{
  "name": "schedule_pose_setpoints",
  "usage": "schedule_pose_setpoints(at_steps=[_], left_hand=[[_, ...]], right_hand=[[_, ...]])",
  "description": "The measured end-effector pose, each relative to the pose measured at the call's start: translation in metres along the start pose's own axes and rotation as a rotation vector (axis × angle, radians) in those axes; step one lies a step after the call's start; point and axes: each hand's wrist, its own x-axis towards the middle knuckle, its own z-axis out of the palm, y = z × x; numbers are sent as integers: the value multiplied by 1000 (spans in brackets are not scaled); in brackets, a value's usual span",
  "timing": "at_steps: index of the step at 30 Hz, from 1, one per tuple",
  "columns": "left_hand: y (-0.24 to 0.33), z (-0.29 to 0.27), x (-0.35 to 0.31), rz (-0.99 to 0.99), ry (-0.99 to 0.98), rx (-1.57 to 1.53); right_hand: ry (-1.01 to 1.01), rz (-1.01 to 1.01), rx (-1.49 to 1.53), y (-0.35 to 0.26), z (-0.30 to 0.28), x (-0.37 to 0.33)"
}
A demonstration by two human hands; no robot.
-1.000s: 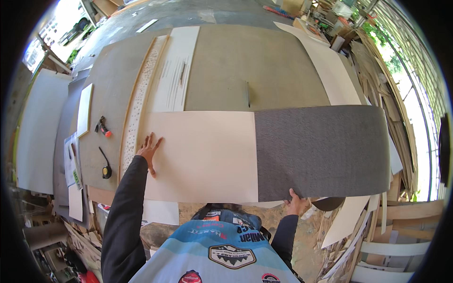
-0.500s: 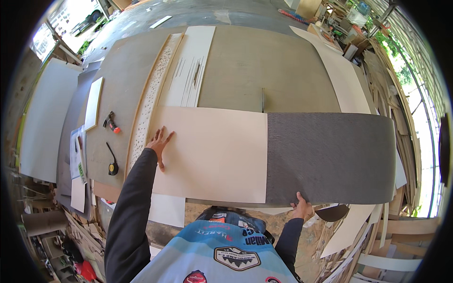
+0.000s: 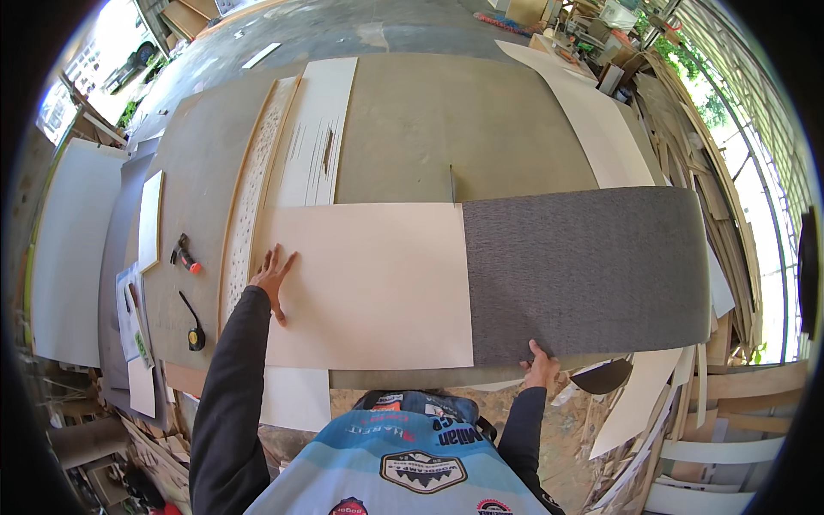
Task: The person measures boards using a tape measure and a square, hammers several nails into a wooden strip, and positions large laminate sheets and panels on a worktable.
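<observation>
Before me lies a smooth cream sheet (image 3: 369,287), with a dark grey, grained sheet (image 3: 584,270) meeting it along a straight line on its right. The grey one's far right end looks rounded, as if bent over; I cannot tell whether both are one folded sheet. My left hand (image 3: 272,279) rests flat near the cream sheet's left end, fingers spread. At the near edge of the grey part, my right hand (image 3: 541,367) grips the rim, thumb on top and the other fingers partly hidden below.
Under the sheets is a large brown-grey worktable (image 3: 463,112). A thin upright blade-like piece (image 3: 452,184) stands behind the seam. Leftward lie a perforated strip (image 3: 249,189), a black-and-red hand tool (image 3: 184,254) and a tape measure (image 3: 196,336). Stacked boards (image 3: 704,197) line the right side.
The whole view has shifted and turned slightly, so the table and sheets sit a little further left. Both hands keep their places on the sheets.
</observation>
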Motion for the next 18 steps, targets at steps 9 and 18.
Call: schedule_pose_setpoints(at_steps=[9,18], left_hand=[[-2,-16,15,5,2,-7],[-10,-28,37,4,-4,39]], right_hand=[[14,0,4,0,19,17],[10,-21,-28,-16,44,22]])
